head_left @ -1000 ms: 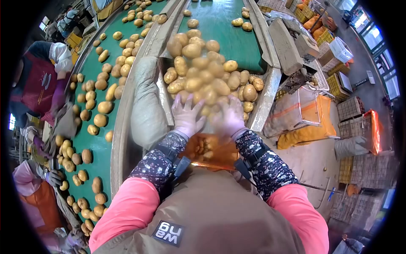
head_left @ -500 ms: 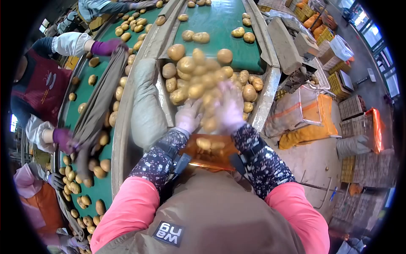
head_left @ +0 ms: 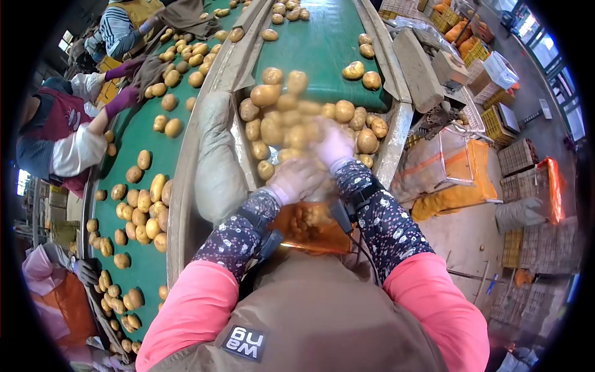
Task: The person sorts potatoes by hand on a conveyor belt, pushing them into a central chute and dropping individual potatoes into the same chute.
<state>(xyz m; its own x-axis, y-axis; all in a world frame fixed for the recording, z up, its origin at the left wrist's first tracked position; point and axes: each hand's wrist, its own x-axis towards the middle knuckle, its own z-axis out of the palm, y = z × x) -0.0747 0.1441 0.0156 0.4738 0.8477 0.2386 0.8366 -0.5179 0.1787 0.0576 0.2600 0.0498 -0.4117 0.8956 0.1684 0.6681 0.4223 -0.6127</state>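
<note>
A pile of potatoes lies at the end of the green conveyor belt, between worn side rails; its middle is blurred by motion. My left hand, in a pale glove, is at the near edge of the pile, fingers stretched toward the right over the chute opening. Against the right side of the blurred potatoes is my right hand, also gloved, its fingers smeared and partly hidden. Below my hands an orange bag hangs in front of my body, with potatoes visible inside.
A grey padded cloth roll lies along the left rail. Beyond it, a second green belt carries potatoes, with co-workers along its far side. On the right are a wire-framed orange sack, stacked crates and a wooden block.
My left hand has moved right and slightly nearer, and its fingers have turned rightward. More potatoes show in the orange bag. The co-worker at upper left has shifted the cloth farther up the belt.
</note>
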